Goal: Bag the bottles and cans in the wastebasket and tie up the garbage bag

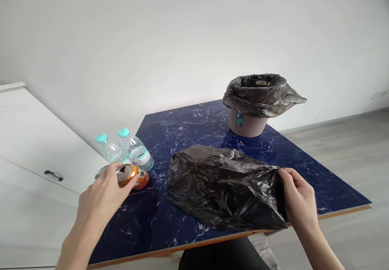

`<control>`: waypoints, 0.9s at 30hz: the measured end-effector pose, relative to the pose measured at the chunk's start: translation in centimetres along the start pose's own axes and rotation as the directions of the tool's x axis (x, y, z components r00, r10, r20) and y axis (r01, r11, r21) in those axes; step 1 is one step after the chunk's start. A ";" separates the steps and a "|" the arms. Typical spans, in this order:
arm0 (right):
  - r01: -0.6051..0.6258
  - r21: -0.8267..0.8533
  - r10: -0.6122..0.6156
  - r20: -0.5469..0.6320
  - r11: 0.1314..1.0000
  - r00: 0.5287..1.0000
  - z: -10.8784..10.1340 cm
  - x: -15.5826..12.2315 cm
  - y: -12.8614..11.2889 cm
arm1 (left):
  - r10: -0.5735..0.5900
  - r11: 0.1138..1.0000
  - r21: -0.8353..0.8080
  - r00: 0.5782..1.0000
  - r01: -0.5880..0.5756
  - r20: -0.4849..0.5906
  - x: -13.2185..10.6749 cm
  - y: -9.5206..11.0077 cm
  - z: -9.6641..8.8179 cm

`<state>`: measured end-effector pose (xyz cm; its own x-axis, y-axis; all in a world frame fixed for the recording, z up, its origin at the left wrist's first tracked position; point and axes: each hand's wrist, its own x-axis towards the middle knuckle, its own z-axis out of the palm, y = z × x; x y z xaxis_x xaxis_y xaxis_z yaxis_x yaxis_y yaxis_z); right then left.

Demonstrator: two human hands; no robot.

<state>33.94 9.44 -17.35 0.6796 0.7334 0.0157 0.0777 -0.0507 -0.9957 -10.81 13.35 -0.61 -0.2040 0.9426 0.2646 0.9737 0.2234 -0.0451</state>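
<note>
An orange drink can (140, 179) with an opened top stands at the table's left side, and my left hand (105, 187) is closed around it. A second can (101, 171) shows only a silver rim behind that hand. Just behind the cans are two clear plastic bottles, one bottle (139, 152) with a white label and the other bottle (111, 148) partly covered by my hand; both have turquoise caps. My right hand (299, 195) pinches the open edge of a black plastic bag (219, 185), which lies crumpled across the table's front.
A beige trash bin (249, 127) lined with a black bag (258, 99) stands at the table's back right. The blue marble-patterned table (179, 124) has a wooden front edge. A white cabinet (39, 148) with a dark handle is on the left, and a pale wall rises behind.
</note>
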 end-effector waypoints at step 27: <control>-0.040 -0.002 0.041 0.027 0.999 0.999 0.1 -0.2 -0.2 | 0.592 0.650 -0.448 0.778 -0.614 -0.210 -6.1 5.5 1.3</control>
<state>33.76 9.36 -17.17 0.6626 0.7485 -0.0271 0.0519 -0.0820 -0.9953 -4.39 9.16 -3.74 0.4386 0.8139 0.3811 0.8033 -0.5452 0.2398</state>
